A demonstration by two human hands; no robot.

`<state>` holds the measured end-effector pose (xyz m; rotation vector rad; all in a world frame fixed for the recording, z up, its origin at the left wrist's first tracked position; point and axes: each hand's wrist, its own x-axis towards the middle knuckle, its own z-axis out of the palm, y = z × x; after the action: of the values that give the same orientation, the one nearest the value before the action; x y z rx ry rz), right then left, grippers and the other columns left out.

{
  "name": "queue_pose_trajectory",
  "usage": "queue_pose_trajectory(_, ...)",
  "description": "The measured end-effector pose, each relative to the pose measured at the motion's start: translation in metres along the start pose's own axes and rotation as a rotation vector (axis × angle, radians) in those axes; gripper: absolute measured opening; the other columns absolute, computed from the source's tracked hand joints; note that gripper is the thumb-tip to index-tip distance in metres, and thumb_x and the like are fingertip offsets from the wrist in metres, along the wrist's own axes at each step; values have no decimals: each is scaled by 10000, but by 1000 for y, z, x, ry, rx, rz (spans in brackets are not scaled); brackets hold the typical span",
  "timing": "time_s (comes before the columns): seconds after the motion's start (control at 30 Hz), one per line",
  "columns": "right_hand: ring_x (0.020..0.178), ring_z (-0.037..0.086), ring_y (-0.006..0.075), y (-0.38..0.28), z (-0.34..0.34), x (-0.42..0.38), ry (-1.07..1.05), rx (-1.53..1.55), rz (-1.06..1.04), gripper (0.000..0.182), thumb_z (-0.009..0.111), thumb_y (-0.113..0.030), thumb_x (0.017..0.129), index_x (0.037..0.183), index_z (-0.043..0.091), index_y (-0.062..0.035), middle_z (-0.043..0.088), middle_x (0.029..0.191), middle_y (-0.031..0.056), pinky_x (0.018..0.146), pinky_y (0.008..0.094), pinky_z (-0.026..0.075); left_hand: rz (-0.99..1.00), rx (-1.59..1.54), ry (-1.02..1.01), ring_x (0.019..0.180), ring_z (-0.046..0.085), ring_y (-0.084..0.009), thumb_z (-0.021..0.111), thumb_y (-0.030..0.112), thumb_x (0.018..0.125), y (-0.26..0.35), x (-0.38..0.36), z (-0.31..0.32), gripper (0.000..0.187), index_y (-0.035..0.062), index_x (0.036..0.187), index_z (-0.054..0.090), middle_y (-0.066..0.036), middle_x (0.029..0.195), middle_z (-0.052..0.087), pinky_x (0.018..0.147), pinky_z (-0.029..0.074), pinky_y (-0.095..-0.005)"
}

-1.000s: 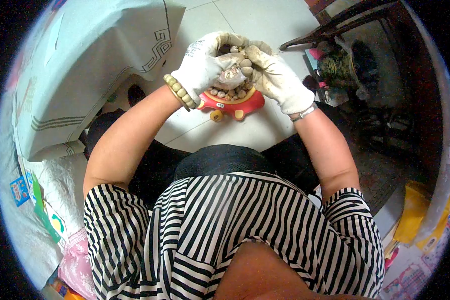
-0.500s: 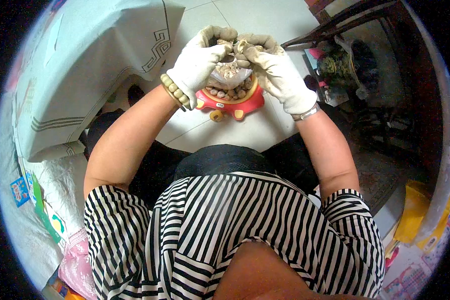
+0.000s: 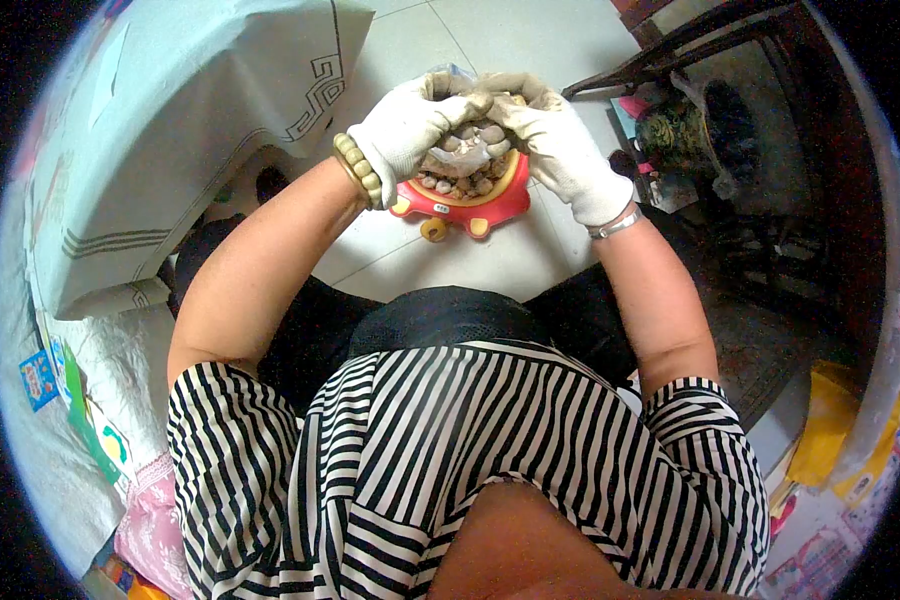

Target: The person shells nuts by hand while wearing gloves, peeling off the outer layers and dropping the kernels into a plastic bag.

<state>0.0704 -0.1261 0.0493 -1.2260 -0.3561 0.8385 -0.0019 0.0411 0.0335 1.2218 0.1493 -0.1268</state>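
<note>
White work gloves cover both my hands. My left hand [image 3: 415,125] and my right hand [image 3: 550,130] meet fingertip to fingertip, both with curled fingers. Whatever they pinch is too small and hidden to name. Just below the fingers is a clear plastic bag [image 3: 462,155] with pale, broken pieces in it. It sits over a red and yellow toy-like base [image 3: 450,209] on the floor, which holds several round, brownish-white items [image 3: 458,187] that look like garlic or nuts.
At the left stands a table under a pale grey cloth [image 3: 180,130] with a dark line pattern. Dark wooden furniture [image 3: 690,45] is at the right, with a plastic bag [image 3: 715,130] of things. Tiled floor [image 3: 400,262] surrounds the base.
Both hands have come slightly lower, over the plastic bag. My left hand has shifted right and its fingers have curled further in.
</note>
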Motion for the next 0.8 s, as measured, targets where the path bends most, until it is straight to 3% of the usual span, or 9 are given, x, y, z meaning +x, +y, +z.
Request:
queue_pose_trajectory(0.1, 879, 622, 153, -5, 2, -2, -16, 26, 21, 185, 540, -64, 908, 1085, 539, -12, 611, 1003, 95, 776, 256, 538, -26, -39, 10, 873, 613, -153, 617, 156, 880, -1, 1, 0, 309, -1, 1137, 552, -90, 1031, 625, 792, 515, -284)
queue_pose_trajectory(0.17, 721, 663, 192, -6, 9, -3, 20, 73, -31, 164, 521, -53, 906, 1062, 509, -6, 632, 915, 124, 627, 268, 571, -66, -287, -36, 832, 616, -147, 607, 148, 886, 0, -1, 1, 280, 8, 1123, 554, -74, 995, 631, 754, 523, -279)
queue_pose_trajectory(0.4, 749, 662, 192, -1, 10, -1, 24, 183, -30, 156, 534, -80, 910, 1049, 531, -10, 625, 920, 106, 617, 266, 571, -117, -483, -69, 806, 611, -130, 561, 187, 917, -8, 0, 4, 202, 43, 1058, 569, -55, 939, 633, 719, 520, -251)
queue_pose_trajectory(0.47, 749, 651, 162, -6, 13, -2, 33, 184, -31, 172, 549, -125, 914, 1050, 563, -21, 625, 927, 74, 643, 261, 567, -92, -568, -44, 813, 647, -221, 499, 121, 939, -3, -1, 5, 177, 25, 1085, 523, -139, 951, 624, 695, 576, -323)
queue_pose_trajectory(0.7, 773, 626, 117, -5, 16, -2, 41, 130, -56, 226, 546, -178, 926, 1096, 567, -31, 624, 915, 43, 650, 249, 541, -62, -467, 28, 836, 640, -209, 502, 133, 940, -5, 1, 3, 200, 26, 1107, 522, -123, 962, 620, 718, 569, -313)
queue_pose_trajectory(0.77, 733, 611, 108, -2, 14, -2, 6, -252, -114, 250, 544, -182, 927, 1127, 535, -32, 615, 902, 41, 617, 242, 525, -15, -215, 212, 735, 598, -119, 534, 123, 921, -8, 1, 6, 104, 64, 991, 581, -29, 827, 618, 649, 506, -222)
queue_pose_trajectory(0.8, 733, 611, 108, 0, 14, -1, 6, -252, -114, 250, 544, -182, 927, 1127, 535, -32, 615, 902, 41, 617, 242, 525, 10, -214, 203, 725, 594, -127, 527, 125, 923, -10, 2, 8, 100, 59, 985, 571, -40, 844, 613, 654, 517, -240)
